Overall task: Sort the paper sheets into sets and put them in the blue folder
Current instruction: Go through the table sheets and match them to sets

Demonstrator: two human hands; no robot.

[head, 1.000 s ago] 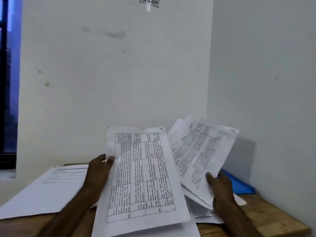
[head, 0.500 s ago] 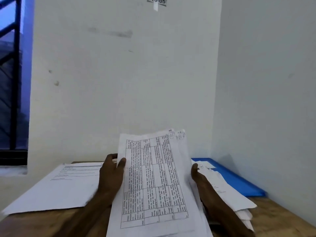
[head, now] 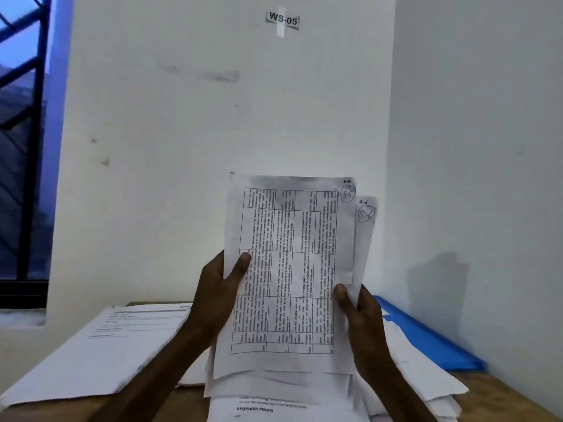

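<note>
Wooden desk (head: 499,400) at 6 o'clock carries loose sheets (head: 274,406). Above it, a thin stack of table-printed sheets (head: 289,269) is held upright: left hand (head: 217,287) is clamped on the 9 o'clock edge, thumb over the front; right hand (head: 362,312) is pinched shut on the 3 o'clock edge. Sheets are judged light, limp and slippery; edge holds suit. Marks "S-5" and "S-6" are read at 1 o'clock. Blue folder (head: 432,339) lies beyond, at 3 o'clock against the wall.
</note>
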